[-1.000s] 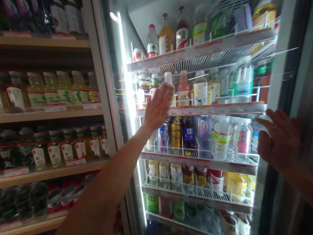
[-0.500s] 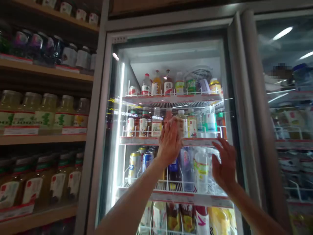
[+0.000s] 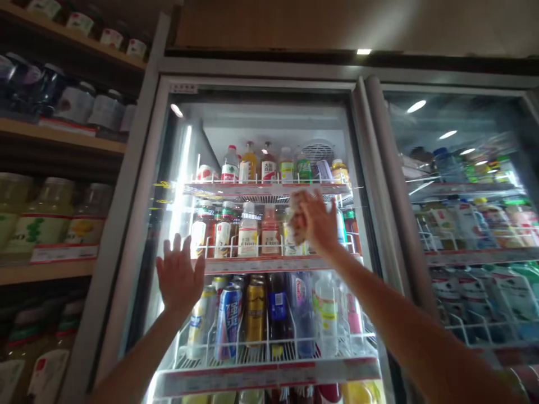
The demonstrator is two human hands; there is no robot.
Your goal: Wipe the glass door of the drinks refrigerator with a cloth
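Glass door (image 3: 269,146) of the drinks fridge now reads as shut: a second ago we were looking straight into the open cabinet, and half a second ago the door was swinging in with both hands against it. Now reflections of ceiling lights sit on the pane and its frame lines up with the neighbouring fridge door (image 3: 463,224). Our left hand (image 3: 180,276) has dropped from the middle-shelf height to the lower left of the pane, fingers spread, palm flat toward the glass, in front of the can row (image 3: 236,320); whether it touches or hovers just off we cannot tell. Our right hand (image 3: 315,221) has gone the other way, up from the door's right edge to just under the top shelf (image 3: 252,189). It is bunched around a pale crumpled cloth (image 3: 298,216), fingers curled, pressed at or near the pane in front of the juice bottles (image 3: 248,235). The view has also pulled back, so the whole door frame shows. Our read: closing is done and the cloth hand is now working the glass surface, left hand bracing. Wooden shelves with jars (image 3: 46,213) sit to the left, untouched.
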